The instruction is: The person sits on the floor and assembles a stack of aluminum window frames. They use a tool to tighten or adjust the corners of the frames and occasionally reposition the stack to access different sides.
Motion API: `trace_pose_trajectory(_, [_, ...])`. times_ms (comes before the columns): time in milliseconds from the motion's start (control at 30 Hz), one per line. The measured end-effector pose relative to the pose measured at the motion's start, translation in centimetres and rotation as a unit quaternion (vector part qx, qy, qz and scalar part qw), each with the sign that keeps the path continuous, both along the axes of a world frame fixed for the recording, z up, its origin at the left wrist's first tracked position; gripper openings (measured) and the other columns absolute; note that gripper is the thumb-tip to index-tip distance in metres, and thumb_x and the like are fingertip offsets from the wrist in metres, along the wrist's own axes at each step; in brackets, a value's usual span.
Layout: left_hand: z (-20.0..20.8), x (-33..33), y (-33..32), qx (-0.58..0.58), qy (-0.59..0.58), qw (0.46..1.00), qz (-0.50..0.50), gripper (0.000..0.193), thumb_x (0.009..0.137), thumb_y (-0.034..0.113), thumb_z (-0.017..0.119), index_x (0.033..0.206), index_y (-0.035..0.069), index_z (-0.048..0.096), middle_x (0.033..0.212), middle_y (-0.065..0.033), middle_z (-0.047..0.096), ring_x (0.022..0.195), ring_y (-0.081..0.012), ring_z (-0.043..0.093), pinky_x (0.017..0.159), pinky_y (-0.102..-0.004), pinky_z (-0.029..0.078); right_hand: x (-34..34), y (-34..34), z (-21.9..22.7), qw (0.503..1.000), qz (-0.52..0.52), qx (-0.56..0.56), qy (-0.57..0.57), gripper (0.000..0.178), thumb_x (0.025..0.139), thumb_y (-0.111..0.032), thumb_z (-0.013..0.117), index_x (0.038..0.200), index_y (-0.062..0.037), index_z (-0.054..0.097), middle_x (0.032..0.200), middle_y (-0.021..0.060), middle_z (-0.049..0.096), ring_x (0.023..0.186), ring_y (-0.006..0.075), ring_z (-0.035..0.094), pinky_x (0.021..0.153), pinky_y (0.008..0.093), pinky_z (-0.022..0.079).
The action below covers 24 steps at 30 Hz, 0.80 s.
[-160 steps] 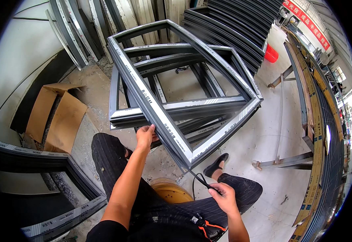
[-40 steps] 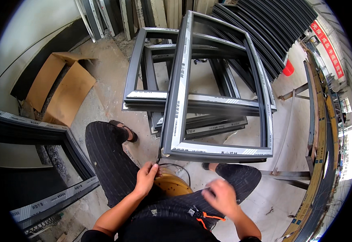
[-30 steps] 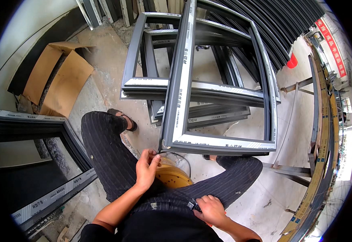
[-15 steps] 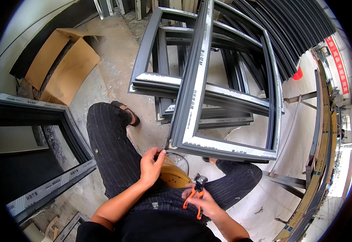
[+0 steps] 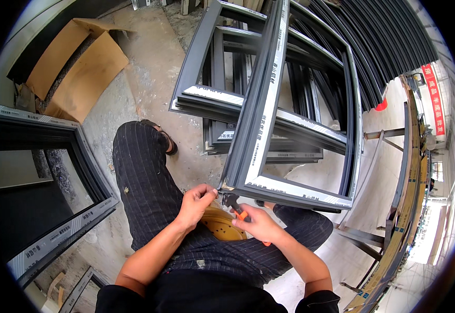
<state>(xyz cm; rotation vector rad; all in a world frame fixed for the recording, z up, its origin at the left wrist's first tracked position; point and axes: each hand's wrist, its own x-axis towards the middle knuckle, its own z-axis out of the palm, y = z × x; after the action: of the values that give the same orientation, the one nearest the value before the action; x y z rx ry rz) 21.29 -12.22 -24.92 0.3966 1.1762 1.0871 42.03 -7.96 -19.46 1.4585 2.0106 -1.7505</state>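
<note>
A dark grey window frame (image 5: 264,125) with white printed film leans toward me, its near left corner between my hands. My left hand (image 5: 196,206) is closed in a pinch right at that corner; whatever lies between thumb and finger is too small to make out. In my right hand (image 5: 261,226) I grip a pair of pliers (image 5: 242,215) with orange handles. Their dark head points up and left, just below the corner, close to my left fingertips. A yellow tub (image 5: 222,227) with dark specks inside stands between my knees, partly covered by my hands.
More dark frames (image 5: 206,99) lie stacked behind the leaning one. To my left stands another frame (image 5: 63,237), with an open cardboard box (image 5: 89,78) beyond it. Long dark profiles (image 5: 379,47) fill the far right. A rack (image 5: 407,208) runs along my right side.
My right hand has brought the pliers up and left to the frame corner, with their head now near my left fingers. The left hand has shifted slightly right and up, still pinched.
</note>
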Motion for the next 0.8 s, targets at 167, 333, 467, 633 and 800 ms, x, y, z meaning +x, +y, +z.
trace_pose_trajectory(167, [-0.4, -0.3, 0.0, 0.013, -0.005, 1.000, -0.004, 0.016, 0.092, 0.017, 0.059, 0.083, 0.004, 0.062, 0.072, 0.0064, 0.052, 0.066, -0.0030, 0.042, 0.060, -0.0198, 0.033, -1.4, 2.2, 0.5, 0.997, 0.063, -0.022, -0.046, 0.045, 0.086, -0.035, 0.065, 0.114, -0.0011, 0.057, 0.098, 0.0197, 0.064, 0.091, 0.0322, 0.062, 0.081, 0.0378, 0.047])
trace_pose_trajectory(333, [-0.7, -0.9, 0.0, 0.086, 0.160, 0.982, -0.042, 0.018, 0.092, 0.016, 0.058, 0.082, 0.000, 0.061, 0.071, 0.0006, 0.054, 0.067, -0.0082, 0.047, 0.061, -0.0248, 0.037, -1.9, 2.8, 0.2, 0.998, 0.059, -0.021, -0.025, 0.048, 0.085, -0.036, 0.066, 0.117, -0.0006, 0.057, 0.099, 0.0192, 0.064, 0.092, 0.0318, 0.062, 0.083, 0.0372, 0.046])
trace_pose_trajectory(467, [1.4, -1.5, 0.7, 0.144, 0.328, 0.930, -0.078, 0.015, 0.086, 0.014, 0.059, 0.081, 0.000, 0.060, 0.070, -0.0102, 0.055, 0.068, -0.0241, 0.053, 0.062, -0.0351, 0.041, -1.3, 2.4, -0.9, 0.999, 0.044, -0.007, -0.009, 0.051, 0.085, -0.037, 0.067, 0.118, 0.0005, 0.056, 0.099, 0.0191, 0.065, 0.092, 0.0307, 0.062, 0.082, 0.0369, 0.046])
trace_pose_trajectory(633, [2.3, -2.0, 1.1, 0.180, 0.399, 0.894, -0.098, 0.014, 0.084, 0.014, 0.060, 0.079, 0.001, 0.060, 0.073, -0.0134, 0.058, 0.074, -0.0342, 0.056, 0.067, -0.0429, 0.044, -2.5, 2.9, 0.7, 0.998, 0.036, -0.031, -0.044, 0.037, 0.086, -0.027, 0.069, 0.112, -0.0010, 0.061, 0.092, 0.0086, 0.062, 0.086, 0.0141, 0.055, 0.082, 0.0295, 0.045])
trace_pose_trajectory(800, [2.0, -2.1, 1.1, 0.219, 0.436, 0.867, -0.103, 0.013, 0.084, 0.013, 0.061, 0.081, 0.000, 0.061, 0.075, -0.0147, 0.059, 0.076, -0.0351, 0.056, 0.068, -0.0424, 0.045, -2.4, 2.8, 0.7, 0.998, 0.034, -0.019, -0.050, 0.036, 0.085, -0.026, 0.069, 0.109, -0.0004, 0.062, 0.087, 0.0067, 0.062, 0.079, 0.0127, 0.055, 0.075, 0.0285, 0.046])
